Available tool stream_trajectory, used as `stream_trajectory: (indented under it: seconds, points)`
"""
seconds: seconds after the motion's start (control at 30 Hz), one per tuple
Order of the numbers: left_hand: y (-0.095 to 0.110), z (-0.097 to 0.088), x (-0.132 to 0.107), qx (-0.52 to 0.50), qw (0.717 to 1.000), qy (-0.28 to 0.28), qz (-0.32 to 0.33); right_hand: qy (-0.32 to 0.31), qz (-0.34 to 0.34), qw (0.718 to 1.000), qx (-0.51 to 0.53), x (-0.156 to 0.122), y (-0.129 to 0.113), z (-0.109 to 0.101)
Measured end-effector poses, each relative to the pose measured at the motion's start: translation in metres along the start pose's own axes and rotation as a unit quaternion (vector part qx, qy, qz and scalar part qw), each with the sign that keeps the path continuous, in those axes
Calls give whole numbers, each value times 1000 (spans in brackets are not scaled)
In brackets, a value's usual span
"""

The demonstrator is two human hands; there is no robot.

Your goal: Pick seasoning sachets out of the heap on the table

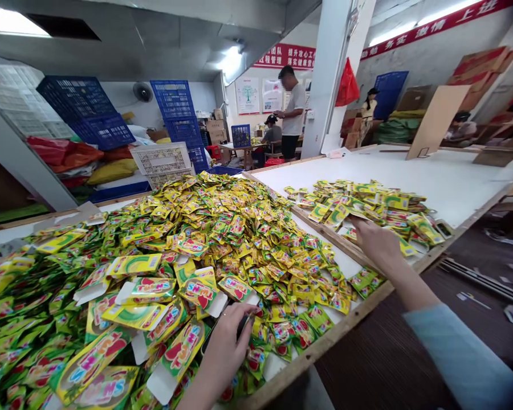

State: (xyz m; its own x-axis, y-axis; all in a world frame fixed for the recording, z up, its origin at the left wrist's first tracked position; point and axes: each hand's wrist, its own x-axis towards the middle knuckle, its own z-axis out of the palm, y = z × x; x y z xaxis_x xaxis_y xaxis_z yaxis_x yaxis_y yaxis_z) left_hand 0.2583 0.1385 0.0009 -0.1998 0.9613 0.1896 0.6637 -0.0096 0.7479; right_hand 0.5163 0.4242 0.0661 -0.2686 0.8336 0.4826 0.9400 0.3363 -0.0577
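Note:
My left hand [229,340] is low in the middle of the view, its fingers curled over a dark object that they mostly cover; what it is I cannot make out. Around it lie flat yellow-green printed cartons [182,350], several with white end flaps standing out. Small yellow and green sachets [277,273] form a large heap beyond and beside it. My right hand [378,242] reaches over a wooden divider to a second pile of cartons [367,199]. Its fingers are closed at the edge of a small carton [349,232], partly hidden by the hand.
A wooden rim [320,348] borders the white table, and a wooden divider [333,236] separates the two piles. Behind stand white crates [162,159] and blue crates [175,108]. A person [294,108] stands at the back; others sit farther off. A cardboard sheet [436,122] stands on the right table.

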Motion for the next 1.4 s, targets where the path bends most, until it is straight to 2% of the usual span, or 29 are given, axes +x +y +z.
stream_trajectory:
  seconds: [0.1, 0.17, 0.27, 0.33, 0.37, 0.43, 0.53, 0.6, 0.7, 0.8, 0.9, 1.0, 1.1, 1.2, 1.3, 1.33, 1.4]
  points:
    - [-4, 0, -4, 44, 999, -6, 9, 6, 39, 999, 14, 29, 12, 22]
    - [-5, -4, -4, 98, 995, 2, 14, 7, 48, 998, 32, 43, 17, 30]
    - [-4, -10, 13, 201, 979, 19, 33, 7, 35, 997, 66, 64, 16, 25]
    - [-5, -8, 35, 244, 968, 25, 45, 19, -3, 995, 97, 69, 1, 14]
    - [-5, -6, 47, 257, 965, 30, 47, 23, -38, 992, 117, 65, -13, 8]
    - [-7, 2, 70, 279, 958, 45, 39, 15, -141, 977, 161, 40, -53, 2]
    - [-9, 10, 89, 302, 950, 73, 17, -51, -320, 921, 214, -24, -121, 14]
    - [-10, 8, 90, 306, 948, 84, 11, -101, -381, 869, 300, -60, -155, 33]
    - [-11, -3, 79, 303, 949, 81, 12, -123, -346, 852, 373, -79, -171, 54]
    - [-13, -9, 65, 290, 955, 50, 26, -111, -246, 853, 448, -71, -156, 56]
    - [-15, -1, 61, 275, 960, 6, 51, -103, -104, 834, 532, -68, -134, 49]
    - [-16, 17, 71, 260, 963, -15, 72, -131, 20, 781, 610, -81, -118, 47]
    - [-17, 27, 84, 229, 971, -3, 72, -170, 95, 714, 673, -98, -107, 50]
    - [-18, 21, 89, 171, 984, 24, 43, -213, 120, 661, 709, -110, -99, 47]
    - [-13, 6, 83, 95, 995, 35, -7, -260, 106, 630, 724, -113, -98, 31]
    - [-9, 0, 79, 71, 997, 25, -15, -278, 82, 631, 720, -113, -100, 23]
    - [2, -11, 69, 27, 999, -16, -12, -314, -21, 656, 686, -110, -109, 3]
